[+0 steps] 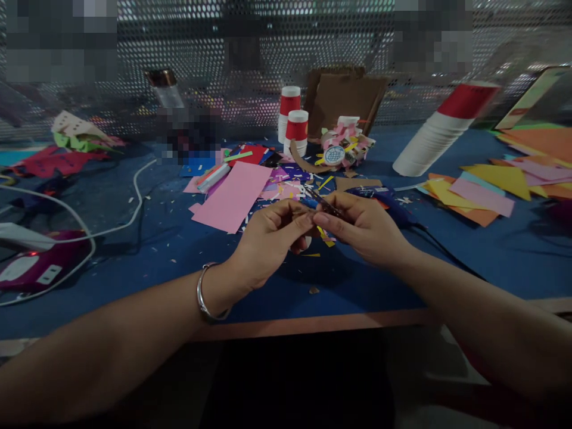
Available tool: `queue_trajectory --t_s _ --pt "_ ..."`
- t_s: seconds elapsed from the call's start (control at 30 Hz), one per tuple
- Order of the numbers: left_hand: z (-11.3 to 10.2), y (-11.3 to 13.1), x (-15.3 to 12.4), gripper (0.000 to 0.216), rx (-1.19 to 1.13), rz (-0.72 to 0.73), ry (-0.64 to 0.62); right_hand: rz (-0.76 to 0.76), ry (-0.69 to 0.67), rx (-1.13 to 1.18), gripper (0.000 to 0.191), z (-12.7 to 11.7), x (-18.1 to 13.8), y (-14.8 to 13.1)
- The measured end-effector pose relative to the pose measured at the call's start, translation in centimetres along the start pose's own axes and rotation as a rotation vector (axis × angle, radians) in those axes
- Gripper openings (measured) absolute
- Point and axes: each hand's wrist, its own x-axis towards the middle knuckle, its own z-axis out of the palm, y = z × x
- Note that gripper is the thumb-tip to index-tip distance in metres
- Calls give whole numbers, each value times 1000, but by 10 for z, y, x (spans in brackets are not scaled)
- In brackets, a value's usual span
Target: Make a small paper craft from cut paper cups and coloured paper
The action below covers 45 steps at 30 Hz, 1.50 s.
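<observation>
My left hand and my right hand meet over the blue table, fingertips touching. Both are closed in a pinch on a small dark piece that reaches up and left from between the fingers; I cannot make out what it is. A silver bangle circles my left wrist. Small yellow paper scraps lie under my hands. A blue glue gun with a black cord lies just beyond my right hand.
A pink paper sheet and mixed paper cuttings lie beyond my hands. Red and white paper cups stand at the back, a tipped cup stack to the right. Coloured triangles at right, white cable and purple device at left.
</observation>
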Motion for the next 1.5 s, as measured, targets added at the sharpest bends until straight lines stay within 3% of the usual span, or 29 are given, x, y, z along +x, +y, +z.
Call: queue_trajectory --t_s 0.2,0.33,0.5,0.6,0.73,0.83,0.93,1.03,1.13,1.3,1.5 --pt "-12 3 5 17 316 143 -68 -137 30 -206 23 -3 -2 -1" --pt "-16 3 6 15 472 153 -167 -186 13 -368 14 -2 -5 -2" --pt "-11 0 6 13 528 141 -153 -240 40 -423 11 1 -6 -1" --pt "-7 0 5 13 392 68 -137 -250 48 -434 9 3 -8 -3" --pt "-5 5 4 12 166 -147 -145 -250 3 -419 10 6 -12 -7" --pt "-4 10 1 16 51 -298 -206 -257 -39 -401 11 8 -14 -10" --pt "-3 15 -3 15 45 -370 -283 -224 43 -386 12 4 -11 -8" --pt "-6 19 -6 14 129 -279 -309 -147 256 -342 12 -7 -2 0" --pt "-13 18 -4 15 223 -115 -230 -120 372 -327 20 -19 7 8" --pt "-19 15 0 22 325 -22 -134 -114 256 -563 47 -28 13 15" --pt "-18 9 1 24 352 21 -134 -117 233 -556 56 -25 10 9"
